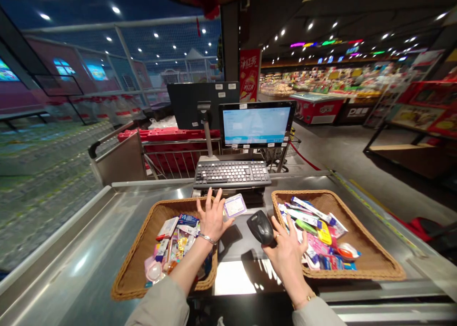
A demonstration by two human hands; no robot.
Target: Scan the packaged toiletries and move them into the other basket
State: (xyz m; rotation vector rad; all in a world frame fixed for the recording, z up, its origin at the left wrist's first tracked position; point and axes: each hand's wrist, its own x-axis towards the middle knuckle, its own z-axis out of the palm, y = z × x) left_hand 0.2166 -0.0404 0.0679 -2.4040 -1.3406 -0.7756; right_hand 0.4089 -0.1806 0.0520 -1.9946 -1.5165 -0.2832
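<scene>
Left hand (pixel 213 217) apparently pinching small packet (pixel 234 205), label unreadable, right hand (pixel 285 253) gripping scanner (pixel 260 226)

Black scanner (pixel 261 227), pale lilac-edged packet (pixel 234 205) left of scanner, tan woven baskets (pixel 374 261), grey keyboard (pixel 232 173), silver steel counter (pixel 89 250)

Two hands are seen, the left hand (pixel 213 217) and the right hand (pixel 285 252). Two wicker baskets are counted: the left basket (pixel 141 235) at nine o'clock of the one barcode scanner (pixel 260 227), the right basket (pixel 378 257) at three. One keyboard (pixel 232 173), one lit monitor (pixel 256 124) and one small packet (pixel 234 205) are counted at twelve.
</scene>
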